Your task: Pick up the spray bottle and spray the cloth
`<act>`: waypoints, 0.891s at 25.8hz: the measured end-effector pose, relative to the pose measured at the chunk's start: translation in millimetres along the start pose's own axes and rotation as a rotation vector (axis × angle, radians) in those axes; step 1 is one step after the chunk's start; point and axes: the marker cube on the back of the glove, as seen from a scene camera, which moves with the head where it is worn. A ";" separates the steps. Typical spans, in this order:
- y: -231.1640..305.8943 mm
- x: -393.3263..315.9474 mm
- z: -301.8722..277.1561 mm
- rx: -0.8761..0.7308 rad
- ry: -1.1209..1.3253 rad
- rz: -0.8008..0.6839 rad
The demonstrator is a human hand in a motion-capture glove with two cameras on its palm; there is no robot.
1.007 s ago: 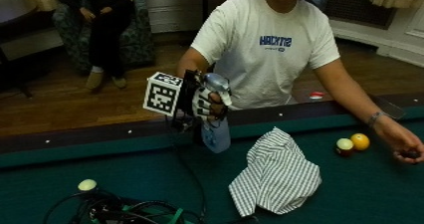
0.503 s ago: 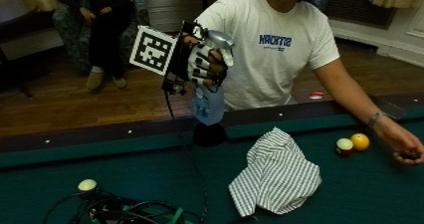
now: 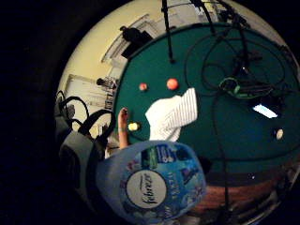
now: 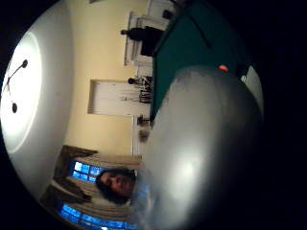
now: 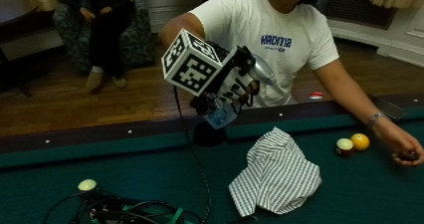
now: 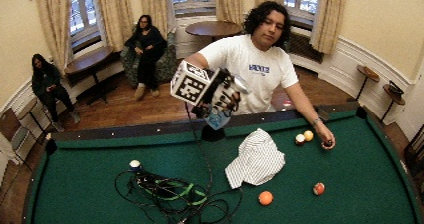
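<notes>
My gloved right hand (image 5: 236, 84) grips the spray bottle (image 5: 219, 116) around its neck and holds it in the air above the table's near rail, tilted. Its silver head (image 5: 262, 70) points toward the person's chest side; the pale blue body hangs below the hand. The striped cloth (image 5: 278, 176) lies crumpled on the green felt, lower and to the right of the bottle. In the little finger side palm view the bottle's Febreze label (image 3: 149, 187) is close, with the cloth (image 3: 172, 115) beyond it. The silver head (image 4: 201, 153) fills the thumb side palm view.
The person's bare hand (image 5: 405, 150) rests on the felt at the right, near a yellow ball (image 5: 360, 141) and a striped ball (image 5: 344, 145). A side pocket (image 5: 209, 134) sits under the bottle. Cables (image 5: 119, 211) and a white ball (image 5: 87, 184) lie at the front left.
The hand lifted the bottle higher, then carried it a little rightward toward the cloth and tilted it. The cloth and balls have stayed put.
</notes>
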 end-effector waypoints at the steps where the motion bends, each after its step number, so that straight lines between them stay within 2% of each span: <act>1: -4.1 2.1 7.9 -0.029 0.022 0.025; 8: -18.0 20.8 69.9 -0.232 0.201 0.186; 14: -24.6 45.8 114.1 -0.316 0.281 0.380; 23: -19.4 84.7 155.6 -0.470 0.405 0.592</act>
